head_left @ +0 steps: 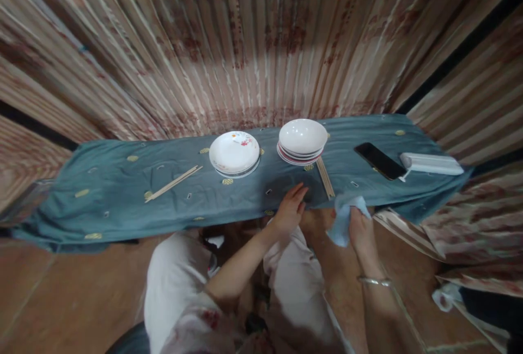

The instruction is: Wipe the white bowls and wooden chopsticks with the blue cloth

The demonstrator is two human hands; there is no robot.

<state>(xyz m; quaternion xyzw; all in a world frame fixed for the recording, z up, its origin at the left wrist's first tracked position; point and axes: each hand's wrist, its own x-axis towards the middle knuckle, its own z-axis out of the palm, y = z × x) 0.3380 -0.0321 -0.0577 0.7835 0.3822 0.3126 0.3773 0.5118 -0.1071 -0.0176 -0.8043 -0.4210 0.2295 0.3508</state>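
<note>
Nearest us, our pale trouser legs (175,272) spread below the near edge of a teal tablecloth (122,196), above a brown tiled floor (36,299). Our right hand (360,229), with a metal bracelet (375,281) behind it, had its fingers closed on a bunched blue cloth (340,227), which hung at that edge just in front of the right-hand chopsticks (325,179). Our left hand (289,209) reached over the edge with fingers extended; we could not tell whether their tips touched the fabric. Between our hands we had a gap to move in, and more room ran leftward along the edge toward the slanting left-hand chopsticks (174,183). Farther in, stacked plates (232,152) stood apart from a stack topped by a white bowl (303,135). Rightward, a black phone (379,161) lay just beside a long white object (433,163). The creased fabric bore yellow motifs. Beyond its far edge, patterned, pleated curtains (265,43) rose close behind.
</note>
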